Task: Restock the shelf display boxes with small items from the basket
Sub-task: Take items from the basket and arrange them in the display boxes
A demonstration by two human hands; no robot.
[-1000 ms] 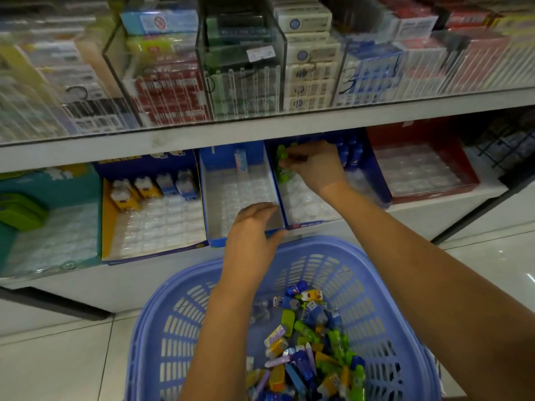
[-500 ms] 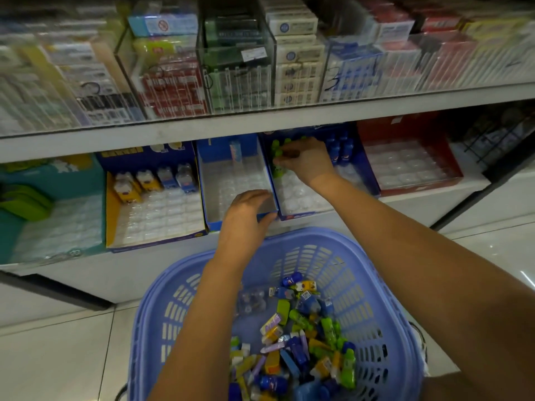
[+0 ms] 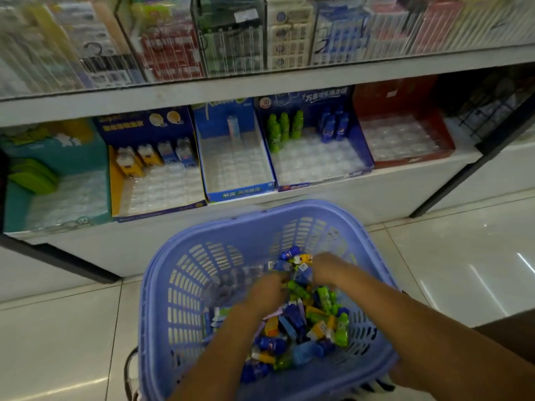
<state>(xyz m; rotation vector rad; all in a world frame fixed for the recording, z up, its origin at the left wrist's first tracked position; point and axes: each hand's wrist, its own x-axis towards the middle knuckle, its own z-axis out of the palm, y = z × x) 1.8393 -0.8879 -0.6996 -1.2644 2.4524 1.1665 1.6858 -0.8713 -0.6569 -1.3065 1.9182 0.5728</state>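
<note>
Teal box (image 3: 17, 204), yellow box (image 3: 114, 180), blue box (image 3: 240, 193), navy box (image 3: 324, 183), red box (image 3: 414, 159): five on the shelf (image 3: 376, 195). Four upright bottles (image 3: 150, 156) stand in the yellow, one tube (image 3: 233, 125) in the blue, three green bottles (image 3: 285, 127) in the navy. In the basket (image 3: 260, 211), left hand (image 3: 267, 293) and right hand (image 3: 327, 270) lie among jumbled small items (image 3: 304, 328) pointing every way; blur hides their grip.
</note>
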